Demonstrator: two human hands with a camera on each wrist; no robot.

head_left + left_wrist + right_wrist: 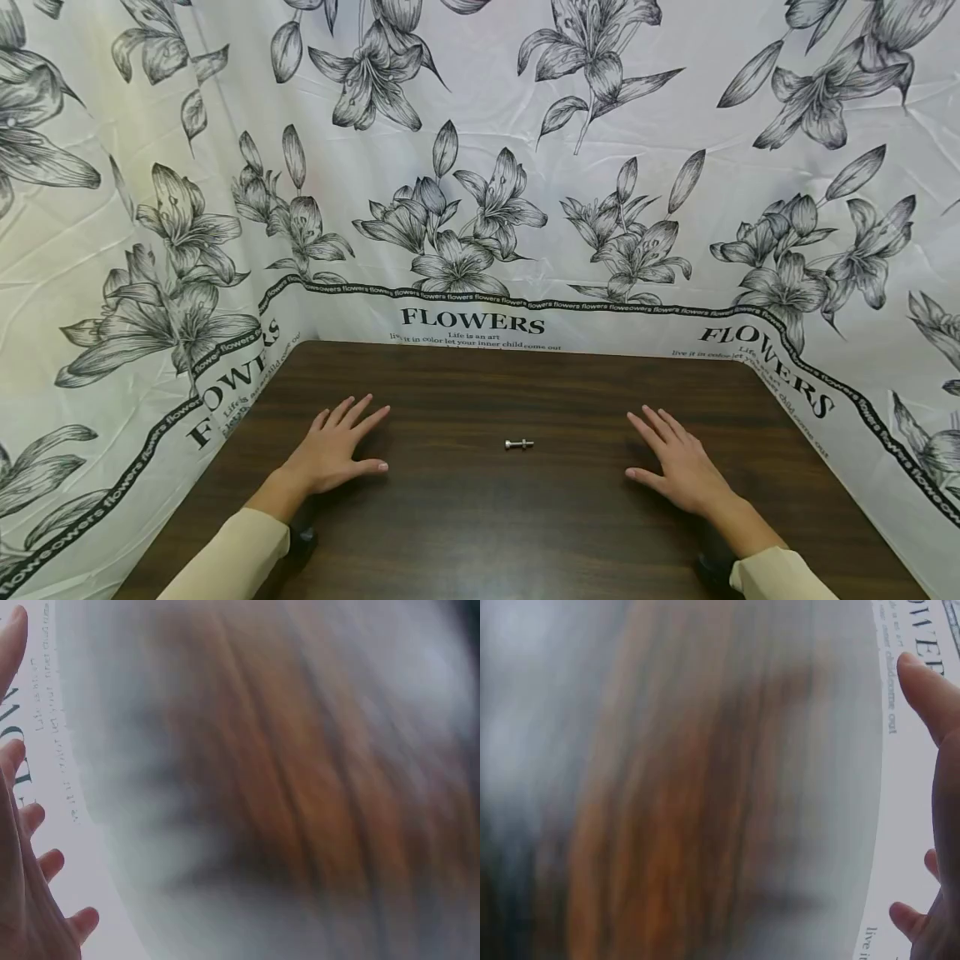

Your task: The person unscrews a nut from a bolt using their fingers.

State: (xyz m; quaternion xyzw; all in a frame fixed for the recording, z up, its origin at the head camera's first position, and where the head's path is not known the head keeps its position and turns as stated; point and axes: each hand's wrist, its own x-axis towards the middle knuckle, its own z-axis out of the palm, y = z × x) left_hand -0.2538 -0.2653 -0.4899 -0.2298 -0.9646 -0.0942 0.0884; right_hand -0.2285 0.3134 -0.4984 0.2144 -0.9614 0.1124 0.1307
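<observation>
A small silver bolt with a nut on its shank [519, 444] lies sideways near the middle of the dark wooden table [495, 525]. To its left, my left hand [335, 446] is spread with straight fingers and holds nothing. On the other side my right hand [678, 467] is likewise spread, apart from the bolt. The left wrist view catches the left hand [30, 877] at its left edge, and the right wrist view has part of the right hand [941, 795] at its right edge. Neither wrist view shows the bolt.
White cloth [480, 250] printed with black flowers and lettering hangs behind the table and along both sides. A dark wrist device [302, 542] sits under the left wrist, and another dark device [716, 562] under the right. Blurred table surface fills much of both wrist views.
</observation>
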